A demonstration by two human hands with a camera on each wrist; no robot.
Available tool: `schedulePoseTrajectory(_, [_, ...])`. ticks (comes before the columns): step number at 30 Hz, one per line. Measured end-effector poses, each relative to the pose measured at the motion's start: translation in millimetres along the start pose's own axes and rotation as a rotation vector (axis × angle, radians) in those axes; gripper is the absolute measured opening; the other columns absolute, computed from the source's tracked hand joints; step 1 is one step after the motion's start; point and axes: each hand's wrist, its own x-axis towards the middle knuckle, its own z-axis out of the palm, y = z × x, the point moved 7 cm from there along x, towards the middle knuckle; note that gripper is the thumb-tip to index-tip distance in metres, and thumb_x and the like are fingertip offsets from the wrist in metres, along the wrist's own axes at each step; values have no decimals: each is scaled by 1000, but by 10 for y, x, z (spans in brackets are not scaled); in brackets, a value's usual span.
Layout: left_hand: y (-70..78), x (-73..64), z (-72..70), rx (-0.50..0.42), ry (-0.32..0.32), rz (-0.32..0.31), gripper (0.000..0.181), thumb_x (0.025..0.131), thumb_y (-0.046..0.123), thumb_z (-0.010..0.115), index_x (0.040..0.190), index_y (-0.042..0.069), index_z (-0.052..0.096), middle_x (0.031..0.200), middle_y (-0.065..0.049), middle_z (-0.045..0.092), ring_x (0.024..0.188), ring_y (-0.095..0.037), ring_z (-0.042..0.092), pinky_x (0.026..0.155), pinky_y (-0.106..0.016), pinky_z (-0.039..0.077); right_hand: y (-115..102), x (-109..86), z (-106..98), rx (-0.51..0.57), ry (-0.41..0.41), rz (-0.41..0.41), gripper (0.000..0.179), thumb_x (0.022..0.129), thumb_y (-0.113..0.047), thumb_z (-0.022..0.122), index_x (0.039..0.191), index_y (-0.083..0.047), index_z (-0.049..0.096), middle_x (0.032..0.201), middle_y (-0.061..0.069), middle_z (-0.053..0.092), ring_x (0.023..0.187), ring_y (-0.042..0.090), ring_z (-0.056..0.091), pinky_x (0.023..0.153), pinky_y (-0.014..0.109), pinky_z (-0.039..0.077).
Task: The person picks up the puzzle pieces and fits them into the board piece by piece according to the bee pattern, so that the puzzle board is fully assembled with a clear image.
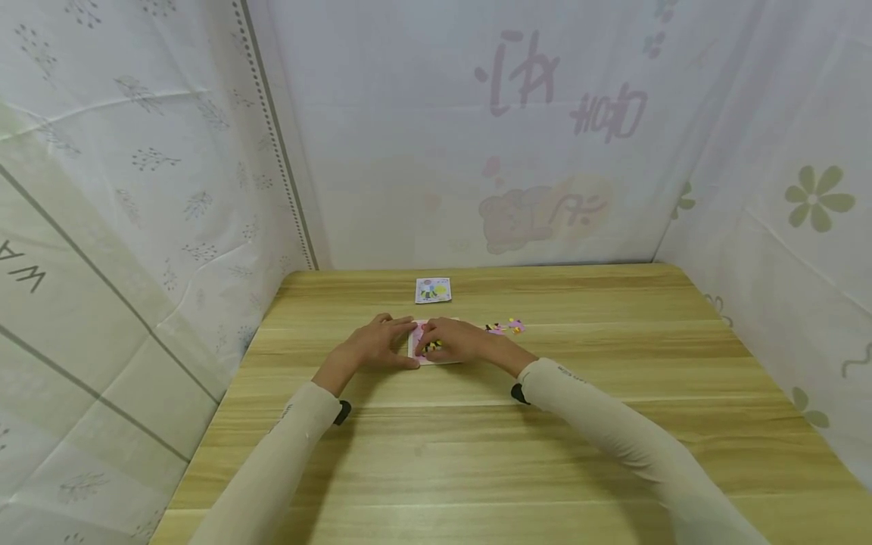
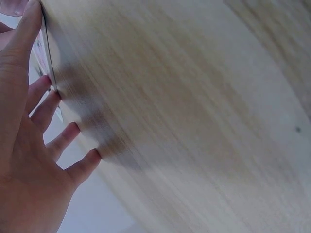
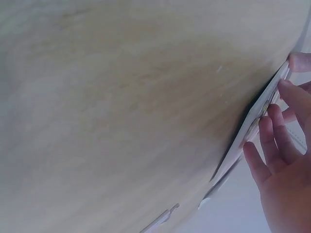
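Note:
A flat pink picture board with a pale rim and yellow-and-black patches lies on the table between the two hands; it looks like a small jigsaw puzzle. My left hand is spread along its left side, thumb and fingertips touching the edge. In the left wrist view, the left hand has its fingers apart, some on the wood. Over the board's right part, my right hand hides much of the picture. Its fingertips rest on the surface in the right wrist view, where the right hand shows slightly bent fingers.
Small pink, yellow and black pieces lie loose to the right of the right hand. Behind the board, toward the table's far edge, is a square picture card. Printed curtains stand around the wooden table.

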Motion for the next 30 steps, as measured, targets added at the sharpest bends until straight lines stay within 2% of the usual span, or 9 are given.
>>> schedulePoseTrajectory(7, [17, -6, 4, -8, -9, 2, 92, 87, 63, 76, 160, 17, 44, 167, -1, 36, 148, -36, 35, 105, -67, 43, 149, -82, -31, 5, -21, 82, 24, 100, -15, 70, 123, -15, 75, 117, 1, 69, 108, 14, 63, 94, 32, 52])
schedulePoseTrajectory(18, [13, -5, -6, -6, -14, -15, 90, 88, 62, 75, 160, 18, 43, 167, -2, 36, 149, -38, 34, 108, -68, 40, 349, -368, -252, 33, 49, 146, 25, 99, -14, 72, 123, -9, 74, 119, 4, 70, 109, 18, 64, 99, 38, 52])
schedulePoseTrajectory(24, [13, -17, -7, -12, -21, -24, 90, 89, 61, 75, 161, 18, 42, 168, -2, 34, 150, -39, 31, 110, -69, 37, 485, -552, -368, 71, 79, 185, 26, 99, -12, 72, 125, -8, 73, 122, 9, 70, 111, 24, 65, 96, 42, 54])
schedulePoseTrajectory(30, [13, -16, -7, -10, -12, -23, 91, 88, 61, 76, 161, 19, 42, 168, -1, 34, 151, -39, 30, 111, -70, 36, 652, -708, -450, 23, 79, 218, 25, 99, -13, 71, 124, -7, 73, 121, 9, 71, 111, 26, 65, 94, 43, 54])
